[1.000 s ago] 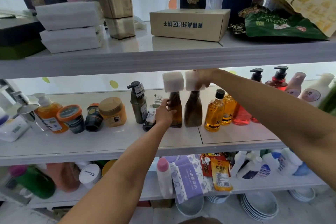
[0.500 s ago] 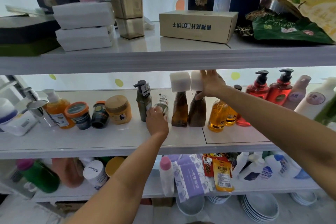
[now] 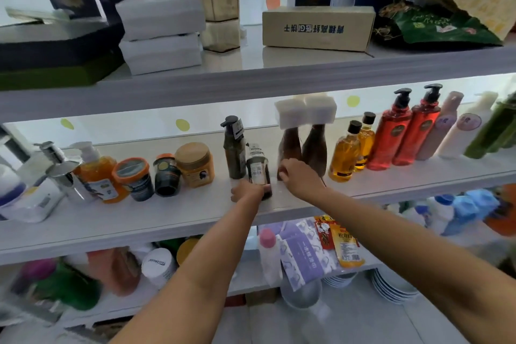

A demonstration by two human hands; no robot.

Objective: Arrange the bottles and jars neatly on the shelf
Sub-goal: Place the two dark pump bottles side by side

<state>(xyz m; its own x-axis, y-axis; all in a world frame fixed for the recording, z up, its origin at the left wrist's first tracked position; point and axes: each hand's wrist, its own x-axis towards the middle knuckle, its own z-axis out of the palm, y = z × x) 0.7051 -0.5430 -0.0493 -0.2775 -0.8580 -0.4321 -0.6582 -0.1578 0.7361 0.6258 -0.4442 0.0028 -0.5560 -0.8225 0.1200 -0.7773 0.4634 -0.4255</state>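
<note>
Left hand: the left hand (image 3: pixel 247 192) reached over the front edge of the middle shelf (image 3: pixel 167 213), and its fingers were curled round the foot of the small dark bottle (image 3: pixel 258 169).
Right hand: the right hand (image 3: pixel 301 177) lay just right of the left fingers, knuckles up and fingers curled, at the base of the nearer of the two brown bottles (image 3: pixel 303 148). The blur hid whether the fingers gripped that bottle or only touched it.
Small dark bottle: it stood upright with a white label, rising straight out of the left fingers, between the two hands.
Brown bottles: these stood side by side, caps touching, each topped with a white square cap, directly beyond the right fingers.
Green pump bottle: the green pump bottle (image 3: pixel 234 148) stood just beyond the left fingers, close beside the small dark bottle on its left.
Jars: three jars (image 3: pixel 167 174) sat in a row well to the left of the left fingers, with an orange pump bottle (image 3: pixel 96 172) farther left again.
Amber bottles: two amber bottles (image 3: pixel 346 153) with black caps stood near the right fingers, on their right.
Red pump bottles: two red pump bottles (image 3: pixel 405 134) stood farther right, well apart from both hands.
</note>
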